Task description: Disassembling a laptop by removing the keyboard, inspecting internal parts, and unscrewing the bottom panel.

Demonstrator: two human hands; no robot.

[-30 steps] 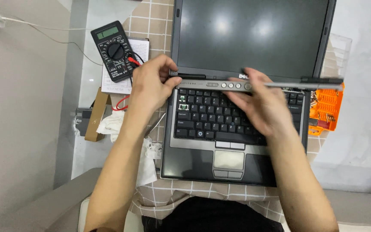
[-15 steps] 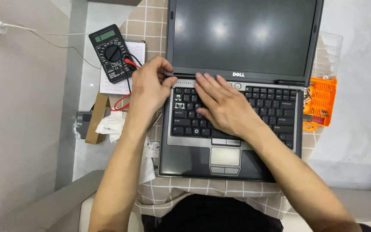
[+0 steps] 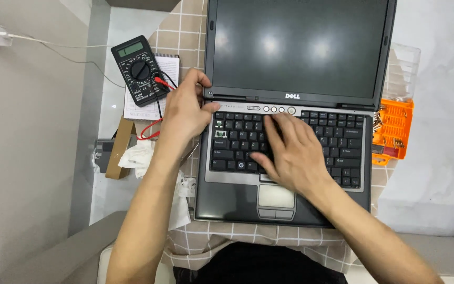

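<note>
An open dark grey laptop (image 3: 290, 131) with a black screen is sitting on a beige checked cloth (image 3: 185, 31), its long axis running left to right across the person's lap side of the table, hinge away from the body and touchpad nearest it. The left hand (image 3: 185, 113) is resting at the laptop's upper left corner, fingers curled and the thumb pressing against the edge just beside the hinge and the top row of black keys (image 3: 237, 137); it is gripping nothing that can be seen, only bracing there. The right hand (image 3: 290, 152) is lying flat over the middle of the keyboard, fingers spread and pointing up toward the silver strip of round buttons (image 3: 277, 109), its fingertips touching the keys just below that strip, so this hand is the nearer one to the strip's middle. Left of the laptop, a black multimeter (image 3: 137, 71) with red and black leads is lying on a white notepad (image 3: 169, 66). To the right, an orange plastic parts tray (image 3: 392, 131) is sitting just beside the laptop's edge.
</note>
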